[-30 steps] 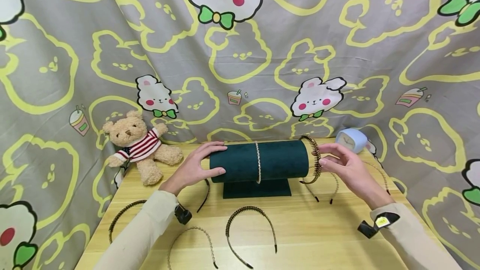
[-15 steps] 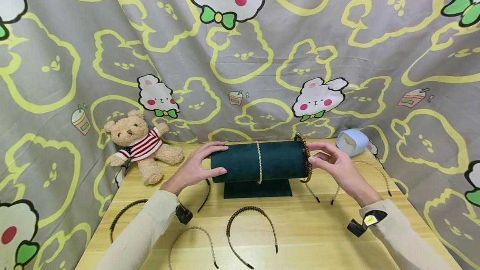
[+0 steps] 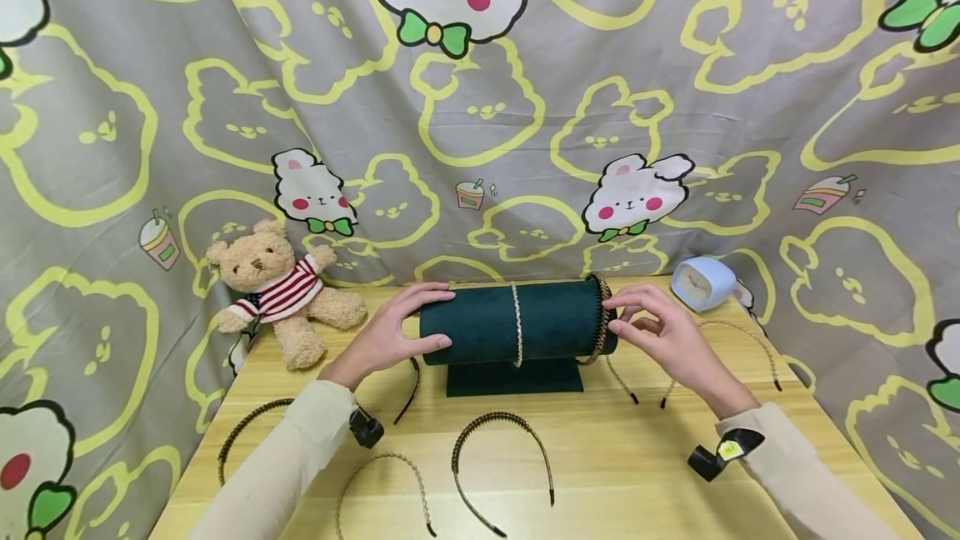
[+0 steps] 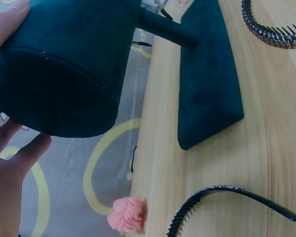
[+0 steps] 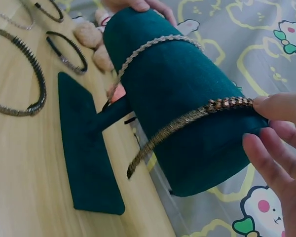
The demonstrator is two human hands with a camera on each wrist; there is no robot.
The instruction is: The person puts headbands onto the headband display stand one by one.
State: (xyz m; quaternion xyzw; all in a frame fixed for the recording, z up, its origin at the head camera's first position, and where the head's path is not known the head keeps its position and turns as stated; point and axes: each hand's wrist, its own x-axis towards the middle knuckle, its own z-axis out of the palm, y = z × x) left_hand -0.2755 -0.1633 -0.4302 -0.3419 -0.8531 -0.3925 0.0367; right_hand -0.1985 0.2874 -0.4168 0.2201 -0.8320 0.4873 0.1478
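Note:
A dark green velvet headband stand [image 3: 468,327], a horizontal cylinder on a flat foot, stands on the wooden table. My left hand [image 3: 390,336] holds its left end, thumb on the front and fingers over the top and back. A thin beaded headband [image 3: 517,323] sits round the cylinder's middle. Near the right end, a dark bronze toothed headband [image 3: 602,319] is round the cylinder. My right hand [image 3: 663,332] pinches this headband at its edge; in the right wrist view, the thumb [image 5: 278,106] touches its beaded part [image 5: 229,102] while other fingertips lie by the cylinder's end.
Several headbands lie on the table, such as a dark one [image 3: 498,417] in front and a thin one [image 3: 405,461] to its left. A teddy bear [image 3: 288,294] sits at the back left. A pale blue clock [image 3: 708,282] stands back right, before a patterned curtain [image 3: 480,107].
The right hand has moved left, sliding the bronze headband from beyond the stand's right end onto the cylinder. The left hand has stayed on the left end.

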